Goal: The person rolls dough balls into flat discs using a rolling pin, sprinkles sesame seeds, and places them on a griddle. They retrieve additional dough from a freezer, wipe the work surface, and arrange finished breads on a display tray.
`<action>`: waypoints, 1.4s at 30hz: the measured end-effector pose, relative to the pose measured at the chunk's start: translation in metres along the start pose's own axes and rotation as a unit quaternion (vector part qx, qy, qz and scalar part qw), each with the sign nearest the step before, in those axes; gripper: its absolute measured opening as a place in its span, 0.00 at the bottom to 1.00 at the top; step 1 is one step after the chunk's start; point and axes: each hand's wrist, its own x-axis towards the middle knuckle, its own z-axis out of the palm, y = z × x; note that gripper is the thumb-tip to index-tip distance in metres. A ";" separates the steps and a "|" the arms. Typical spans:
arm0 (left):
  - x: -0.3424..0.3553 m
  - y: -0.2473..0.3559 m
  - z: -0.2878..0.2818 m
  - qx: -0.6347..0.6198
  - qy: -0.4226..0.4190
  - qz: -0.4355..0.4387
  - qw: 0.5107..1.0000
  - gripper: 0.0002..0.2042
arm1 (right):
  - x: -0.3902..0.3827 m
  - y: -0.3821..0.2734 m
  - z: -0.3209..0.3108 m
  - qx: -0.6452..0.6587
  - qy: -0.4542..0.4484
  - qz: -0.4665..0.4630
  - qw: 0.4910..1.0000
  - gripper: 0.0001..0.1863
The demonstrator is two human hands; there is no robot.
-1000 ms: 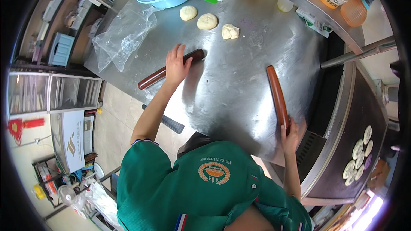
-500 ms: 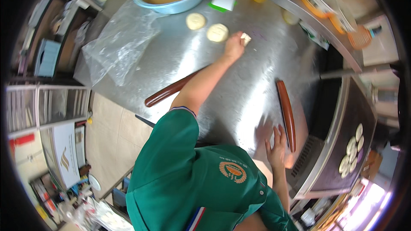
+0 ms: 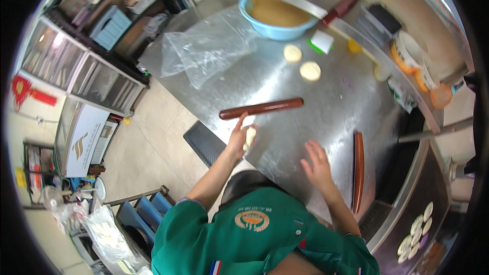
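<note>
Close to the table's near left edge, my left hand [image 3: 237, 140] grips a pale piece of dough [image 3: 250, 137]. Its fingers reach up beside a dark red-brown rolling pin [image 3: 262, 108] that lies across the steel table [image 3: 326, 107]. My right hand [image 3: 318, 165] is spread, fingers apart, over the tabletop, and holds nothing. A second rolling pin [image 3: 358, 173] lies lengthwise to the right of it. Two round, flat dough pieces, a left one [image 3: 292, 53] and a right one [image 3: 310, 71], rest farther back.
A blue basin [image 3: 277, 31] with tan contents stands at the back, left of a white-and-green scraper [image 3: 321, 42]. Clear plastic sheeting [image 3: 206, 46] covers the table's left part. Several flat dough rounds [image 3: 415, 231] lie on a dark griddle [image 3: 407, 203] at the right.
My left hand has drawn back from the far dough rounds to the near left edge, bringing a dough piece. My right hand has moved left, away from the right rolling pin. The view has shifted.
</note>
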 end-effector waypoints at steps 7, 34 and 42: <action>-0.102 -0.052 0.030 -0.114 -0.130 -0.038 0.984 0.24 | 0.040 -0.089 0.066 0.100 0.040 -0.229 0.968 0.32; -0.254 0.123 -0.559 -0.448 0.167 0.286 0.830 0.24 | 0.132 -0.570 0.494 0.188 -0.292 -0.604 0.717 0.38; -0.296 0.181 -0.753 -0.425 0.283 0.342 0.789 0.22 | 0.218 -0.685 0.655 0.209 -0.438 -0.511 0.709 0.25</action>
